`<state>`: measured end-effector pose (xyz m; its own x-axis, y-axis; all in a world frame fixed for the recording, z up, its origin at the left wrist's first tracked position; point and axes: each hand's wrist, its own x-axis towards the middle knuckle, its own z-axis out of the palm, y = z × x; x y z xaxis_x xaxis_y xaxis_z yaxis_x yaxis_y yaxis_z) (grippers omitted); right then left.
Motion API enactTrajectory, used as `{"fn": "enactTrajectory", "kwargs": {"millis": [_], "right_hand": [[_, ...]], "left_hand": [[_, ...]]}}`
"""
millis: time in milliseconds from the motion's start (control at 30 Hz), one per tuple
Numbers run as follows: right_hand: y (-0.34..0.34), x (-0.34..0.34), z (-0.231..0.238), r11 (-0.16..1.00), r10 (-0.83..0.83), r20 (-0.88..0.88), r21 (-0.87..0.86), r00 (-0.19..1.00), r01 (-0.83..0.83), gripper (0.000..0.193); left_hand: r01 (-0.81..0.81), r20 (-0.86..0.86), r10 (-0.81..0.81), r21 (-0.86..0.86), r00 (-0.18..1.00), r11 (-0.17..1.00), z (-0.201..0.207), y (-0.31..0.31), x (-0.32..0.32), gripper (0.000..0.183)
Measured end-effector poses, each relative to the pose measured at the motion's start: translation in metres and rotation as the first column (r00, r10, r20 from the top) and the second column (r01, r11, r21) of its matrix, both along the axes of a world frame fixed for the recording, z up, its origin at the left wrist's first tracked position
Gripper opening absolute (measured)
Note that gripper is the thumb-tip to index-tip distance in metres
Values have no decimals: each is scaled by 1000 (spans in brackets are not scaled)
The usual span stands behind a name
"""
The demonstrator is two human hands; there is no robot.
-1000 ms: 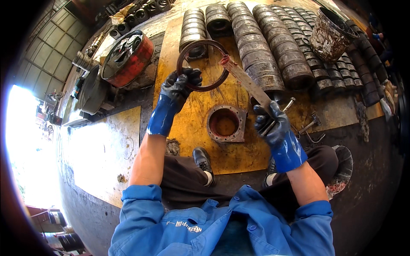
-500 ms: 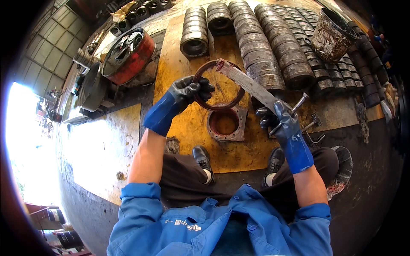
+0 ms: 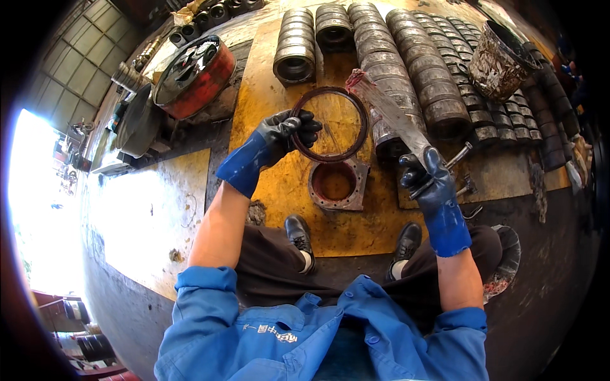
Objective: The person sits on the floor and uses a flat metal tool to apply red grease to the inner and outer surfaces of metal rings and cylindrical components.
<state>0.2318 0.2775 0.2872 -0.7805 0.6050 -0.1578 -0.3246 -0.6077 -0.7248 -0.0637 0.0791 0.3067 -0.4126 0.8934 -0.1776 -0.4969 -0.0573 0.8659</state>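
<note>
My left hand (image 3: 279, 138), in a black and blue rubber glove, grips the left side of a dark reddish-brown ring (image 3: 363, 124). The ring is tilted up, with the yellow floor sheet showing through it. In my gloved right hand (image 3: 432, 181) is a flat, pale scraper-like strip (image 3: 393, 113); reddish paste coats its far tip, close beside the ring's upper right. A metal rod with a flared head (image 3: 460, 154) also passes through that hand's grip. Below the ring, a squarish metal housing (image 3: 357, 190) with a round, red-smeared bore lies on the sheet.
Rows of metal cylinders (image 3: 438, 95) lie ahead and to the right. A crusted bucket (image 3: 499, 66) stands at the far right, a red drum (image 3: 206, 89) at the far left. A hammer-like tool (image 3: 469, 184) lies beyond my right hand. A plastic-lined container (image 3: 505, 254) sits by my right knee.
My right hand has shifted slightly right with the strip and rod, taking the strip's tip off the ring's upper edge. The ring in my left hand has turned slightly and moved a little right.
</note>
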Motion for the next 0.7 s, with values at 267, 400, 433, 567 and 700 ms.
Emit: {"fn": "enactTrajectory", "kwargs": {"millis": [267,400,433,567,700], "right_hand": [[19,23,26,966,-23,-183,-257,983,-25,22],[57,65,54,992,-64,-321,-124,945,25,21],[68,85,61,990,-125,-321,-102,939,97,22],[92,159,79,935,-332,-247,42,910,352,29],[81,275,45,750,-655,149,240,740,616,37]], "left_hand": [[-227,57,232,-83,971,970,-8,9,-7,31],[-238,109,238,-20,965,971,-48,25,-42,35],[-273,82,279,-78,957,959,-46,34,-33,33],[-294,-956,-268,-224,-117,929,-34,12,-32,28],[-181,-952,-270,-293,141,939,-28,17,-11,28]]}}
